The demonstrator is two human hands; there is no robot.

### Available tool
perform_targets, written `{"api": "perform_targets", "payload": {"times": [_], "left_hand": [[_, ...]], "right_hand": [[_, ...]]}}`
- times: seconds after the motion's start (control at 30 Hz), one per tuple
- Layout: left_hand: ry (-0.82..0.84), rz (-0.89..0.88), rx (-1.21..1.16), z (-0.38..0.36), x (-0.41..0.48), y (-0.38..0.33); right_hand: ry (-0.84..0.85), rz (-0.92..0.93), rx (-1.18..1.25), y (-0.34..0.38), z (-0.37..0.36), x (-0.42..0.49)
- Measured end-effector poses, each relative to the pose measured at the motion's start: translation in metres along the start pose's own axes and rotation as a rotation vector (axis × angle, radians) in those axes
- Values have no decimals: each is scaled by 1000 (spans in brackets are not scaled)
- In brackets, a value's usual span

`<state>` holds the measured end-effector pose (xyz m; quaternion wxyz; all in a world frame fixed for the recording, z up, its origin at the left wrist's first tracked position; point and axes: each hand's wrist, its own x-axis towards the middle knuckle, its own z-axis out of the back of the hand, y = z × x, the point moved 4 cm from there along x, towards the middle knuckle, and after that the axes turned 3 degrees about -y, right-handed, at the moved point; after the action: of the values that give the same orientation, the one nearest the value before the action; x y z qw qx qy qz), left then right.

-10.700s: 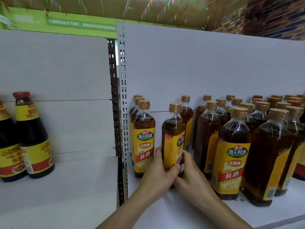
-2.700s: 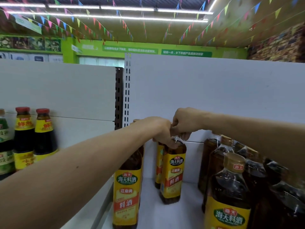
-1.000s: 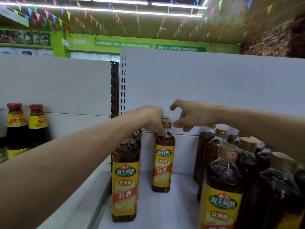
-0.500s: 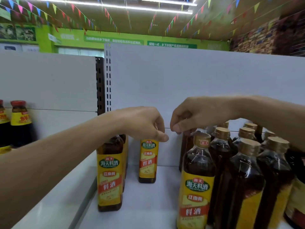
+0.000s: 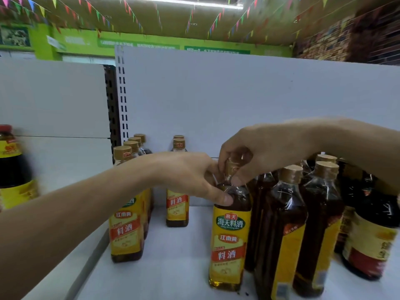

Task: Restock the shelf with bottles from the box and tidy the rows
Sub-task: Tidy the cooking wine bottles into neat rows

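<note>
Holds one cooking-wine bottle (image 5: 230,234) by its top with both hands, just right of centre in the frame. Stands upright on the white shelf (image 5: 173,267), long axis vertical, gold cap pointing up, yellow label squarely toward the camera.

Left hand (image 5: 190,176), in from the lower left: fingers curled in at the neck, thumb pressed on the dark shoulder just above the label. Right hand (image 5: 249,152), in from the right edge: fingertips bent downward and pinched round the cap from above. Both closed on the same bottle, nearly touching each other at the neck.

Just beside its right flank, a tight cluster of like bottles (image 5: 281,234), all upright, labels turned partly away to the right.

At the left of the bay, a single-file row of bottles (image 5: 126,230) running back to the rear panel (image 5: 238,94), labels to the front. Between that row and the held bottle, close to the panel, a back pair (image 5: 177,204) standing one behind the other, well apart from the held one.

Lower right of the frame: a dark bottle (image 5: 372,241) with a red-and-yellow label, upright. Left edge, beyond the slotted upright (image 5: 122,100): a blurred red-capped sauce bottle (image 5: 13,169) in the neighbouring bay.

Across the top of the frame, strings of coloured bunting (image 5: 216,24).
</note>
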<state>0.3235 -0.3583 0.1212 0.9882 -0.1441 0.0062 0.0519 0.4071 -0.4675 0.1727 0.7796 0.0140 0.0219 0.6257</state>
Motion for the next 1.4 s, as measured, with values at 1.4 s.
{"api": "perform_targets", "payload": {"times": [1.4], "left_hand": [[-145, 326, 471, 42, 20, 80]], "right_hand": [[-196, 71, -279, 31, -16, 127]]}}
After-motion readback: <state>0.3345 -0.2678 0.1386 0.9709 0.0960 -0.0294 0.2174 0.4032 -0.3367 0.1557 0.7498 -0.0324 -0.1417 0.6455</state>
